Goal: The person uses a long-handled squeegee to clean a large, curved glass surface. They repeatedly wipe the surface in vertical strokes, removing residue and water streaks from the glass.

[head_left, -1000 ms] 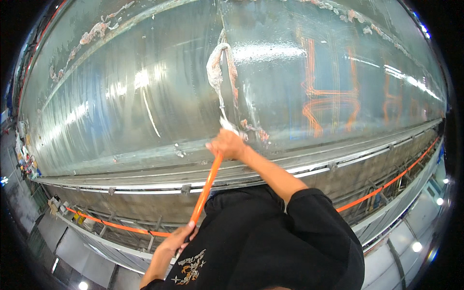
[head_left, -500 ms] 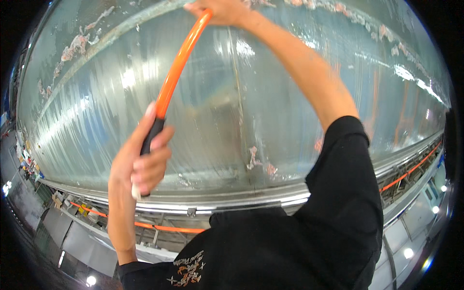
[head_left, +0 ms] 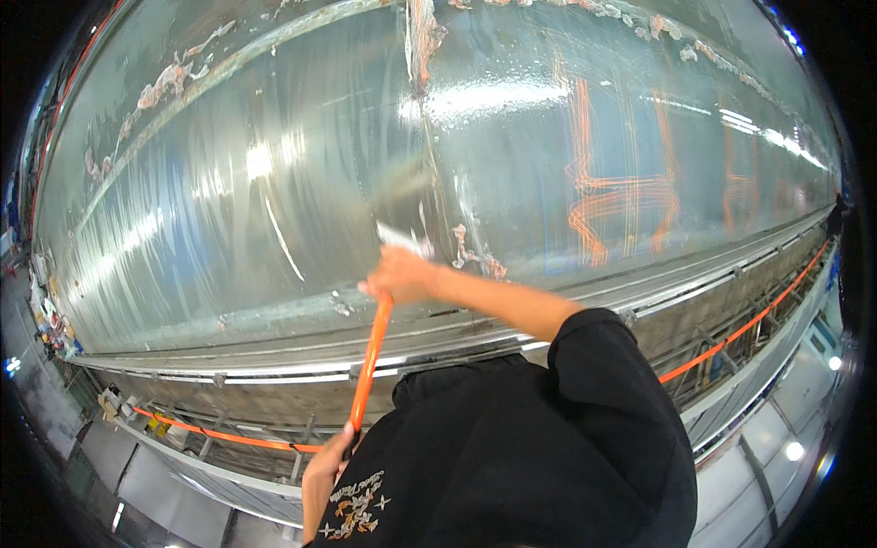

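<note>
A scraper with a long orange handle stretches between my two hands. Around the top of the handle, just below the blurred white blade, my right hand is closed. My left hand grips the black lower end, close to my body and partly hidden by my shirt. Beneath the blade lies a broad, shiny grey-green sheet, streaked and wet-looking. Pinkish-white scraps cling to it just right of the blade. I cannot tell whether the blade touches the surface.
A metal rail runs along the sheet's near edge, with an orange hose or cable below it. Orange lines mark the sheet on the right. More scraps lie along a ridge at far left, and others along the seam.
Both hands have drawn the scraper back toward my body, from the far part of the sheet to its near part. The blade has come into view above my right hand.
</note>
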A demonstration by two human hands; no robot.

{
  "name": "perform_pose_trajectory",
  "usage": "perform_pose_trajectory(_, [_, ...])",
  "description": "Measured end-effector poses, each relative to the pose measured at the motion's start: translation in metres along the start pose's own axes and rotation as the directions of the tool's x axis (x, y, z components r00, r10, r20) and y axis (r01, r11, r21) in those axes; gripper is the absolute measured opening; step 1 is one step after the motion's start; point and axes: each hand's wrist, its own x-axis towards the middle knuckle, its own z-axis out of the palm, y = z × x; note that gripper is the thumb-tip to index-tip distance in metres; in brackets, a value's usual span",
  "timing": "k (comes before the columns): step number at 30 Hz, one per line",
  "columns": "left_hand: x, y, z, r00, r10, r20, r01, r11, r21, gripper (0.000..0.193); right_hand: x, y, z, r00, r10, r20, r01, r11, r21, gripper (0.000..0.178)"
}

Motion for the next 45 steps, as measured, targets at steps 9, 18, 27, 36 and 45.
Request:
perform_pose_trajectory(9, [-0.038,-0.001,0.067,0.972,-0.087,-0.216,0.149,0.945,0.292,0.074,-0.052,-0.012,-0.005,0.986,-0.037,-0.161,0.034,0.999,-0.024,0.043])
perform_pose_trajectory(18, [0.006,-0.053,0.018,0.977,0.206,0.054,-0.209,0.878,0.43,0.058,-0.05,-0.011,0.001,0.981,-0.05,-0.186,0.051,0.999,0.002,0.029])
perform_pose_trajectory(27, [-0.014,-0.041,0.022,0.967,-0.106,0.23,0.044,0.965,0.26,0.057,-0.047,-0.017,0.006,0.961,-0.025,-0.276,0.037,0.998,0.041,0.027])
perform_pose_trajectory(36, [-0.001,-0.009,0.016,0.945,-0.094,0.314,0.086,0.996,0.039,0.055,-0.024,-0.005,-0.012,0.997,-0.024,-0.071,0.017,0.995,-0.098,0.038])
perform_pose_trajectory(45, [0.015,0.112,0.076,0.931,-0.01,0.364,-0.04,0.991,0.13,0.058,0.052,0.119,-0.101,0.978,-0.003,-0.206,-0.05,0.966,-0.252,0.04])
